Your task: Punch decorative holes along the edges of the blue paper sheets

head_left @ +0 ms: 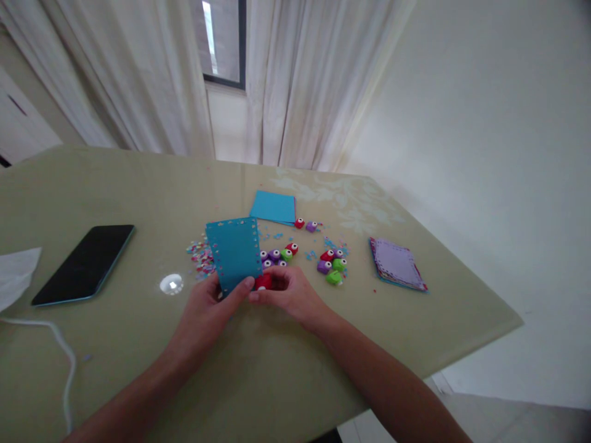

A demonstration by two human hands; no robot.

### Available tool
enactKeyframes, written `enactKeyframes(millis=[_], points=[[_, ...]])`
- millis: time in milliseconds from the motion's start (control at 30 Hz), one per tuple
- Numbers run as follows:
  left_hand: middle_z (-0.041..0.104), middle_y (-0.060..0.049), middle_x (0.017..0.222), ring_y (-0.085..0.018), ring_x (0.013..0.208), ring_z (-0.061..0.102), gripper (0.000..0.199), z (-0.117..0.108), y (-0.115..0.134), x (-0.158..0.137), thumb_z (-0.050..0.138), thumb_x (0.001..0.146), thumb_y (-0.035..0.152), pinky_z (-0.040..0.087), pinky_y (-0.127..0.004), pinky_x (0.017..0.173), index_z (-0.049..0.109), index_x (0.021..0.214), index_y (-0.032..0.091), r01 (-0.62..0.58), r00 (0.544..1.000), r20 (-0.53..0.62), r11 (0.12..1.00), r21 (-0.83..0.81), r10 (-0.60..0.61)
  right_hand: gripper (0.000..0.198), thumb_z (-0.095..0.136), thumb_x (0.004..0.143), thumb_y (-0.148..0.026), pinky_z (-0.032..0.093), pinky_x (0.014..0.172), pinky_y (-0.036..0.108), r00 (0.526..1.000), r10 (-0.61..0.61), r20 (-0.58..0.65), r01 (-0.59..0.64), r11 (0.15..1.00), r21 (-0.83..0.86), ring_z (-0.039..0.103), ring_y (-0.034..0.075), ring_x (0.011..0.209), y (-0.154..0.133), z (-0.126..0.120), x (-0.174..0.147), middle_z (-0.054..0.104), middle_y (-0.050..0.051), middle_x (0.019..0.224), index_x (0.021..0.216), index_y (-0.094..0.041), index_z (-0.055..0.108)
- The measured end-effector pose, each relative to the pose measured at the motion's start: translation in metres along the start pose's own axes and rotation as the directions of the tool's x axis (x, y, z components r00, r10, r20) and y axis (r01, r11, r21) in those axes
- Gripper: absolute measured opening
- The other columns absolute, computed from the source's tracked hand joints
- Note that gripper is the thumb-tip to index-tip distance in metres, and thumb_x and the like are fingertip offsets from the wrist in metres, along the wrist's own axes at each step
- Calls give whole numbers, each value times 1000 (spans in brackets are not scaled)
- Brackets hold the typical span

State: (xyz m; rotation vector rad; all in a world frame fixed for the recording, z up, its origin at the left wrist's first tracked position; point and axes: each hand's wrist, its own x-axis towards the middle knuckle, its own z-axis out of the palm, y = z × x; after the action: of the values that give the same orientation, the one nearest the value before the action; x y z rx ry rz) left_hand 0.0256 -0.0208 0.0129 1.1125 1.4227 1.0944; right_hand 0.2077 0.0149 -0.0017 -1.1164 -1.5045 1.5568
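My left hand (pixel 209 307) grips a blue card (pixel 235 252) by its lower edge, thumb in front, and holds it tilted up. Small shaped holes run along the card's top and both sides. Between the fingers of my right hand (pixel 289 290) is a small red craft punch (pixel 263 282), at the card's lower right corner. Whether the card sits inside its slot I cannot tell. Just behind my right hand lie several purple, green and red punches (pixel 274 254) with eye-like tops, partly hidden by the hand and card.
Another punch group (pixel 333 266) lies to the right, beside a stack of lilac and coloured cards (pixel 398 263). Plain blue cards (pixel 274 206) lie farther back near two punches (pixel 306 224). Paper confetti (pixel 202 255) is scattered about. At left are a black tablet (pixel 87 264) and white cable (pixel 69 363).
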Motion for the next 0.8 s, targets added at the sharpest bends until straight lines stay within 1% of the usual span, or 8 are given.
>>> enactKeyframes(millis=[67,133,200,267,367,533,667,800], points=[[85,-9,110,-32,104,79,49,1,2,-2,82,82,57,63,-35,79,79,115,20,20,999,41,995,-99,-16,45,94,67,-60,43,63,28,999,29,30,-31,998,53,55,15,69,-2,0,0,62,-2,72,82,-22,73],[84,-10,116,-34,108,79,55,2,3,-3,87,78,53,64,-38,83,78,121,21,29,996,85,988,-154,-16,44,94,67,-58,42,63,28,998,35,43,-39,995,94,53,14,67,-2,-1,-1,61,-2,72,81,-22,72],[84,-11,116,-35,105,80,55,3,3,-4,92,72,49,64,-40,85,80,118,20,23,994,113,991,-134,-7,43,94,67,-56,42,64,28,999,21,38,-25,993,115,52,14,67,-1,-1,0,61,-2,73,81,-22,72],[85,-11,110,-35,99,81,51,2,2,-4,94,69,47,65,-42,87,83,112,20,15,993,115,997,-81,-5,42,94,65,-53,43,65,28,999,16,30,-19,993,113,53,14,68,2,0,1,63,-2,73,82,-21,72],[86,-10,106,-35,96,82,47,2,3,-3,93,70,47,65,-43,87,84,108,20,5,993,116,999,-48,0,39,92,65,-49,42,65,28,1000,20,8,-21,997,74,54,15,68,6,2,2,64,-2,72,82,-20,72],[86,-9,109,-33,96,82,43,0,4,-3,91,73,48,65,-42,88,86,108,24,11,993,118,1000,-29,-7,30,89,68,-43,42,66,28,1000,19,-7,-19,998,66,54,15,69,7,3,1,64,-2,73,80,-21,72],[86,-7,109,-33,98,81,43,0,3,-4,92,73,48,64,-42,91,85,109,25,-11,995,95,1000,-19,13,28,90,68,-41,44,67,28,1000,24,-10,-23,998,66,55,15,69,8,3,0,67,-2,73,80,-21,75],[86,-7,107,-33,96,81,44,1,1,-3,91,73,49,65,-42,88,85,108,23,-9,996,93,1000,-12,11,26,89,69,-40,45,67,29,998,20,-53,-17,999,50,57,16,70,11,3,1,69,-1,74,83,-21,78]])
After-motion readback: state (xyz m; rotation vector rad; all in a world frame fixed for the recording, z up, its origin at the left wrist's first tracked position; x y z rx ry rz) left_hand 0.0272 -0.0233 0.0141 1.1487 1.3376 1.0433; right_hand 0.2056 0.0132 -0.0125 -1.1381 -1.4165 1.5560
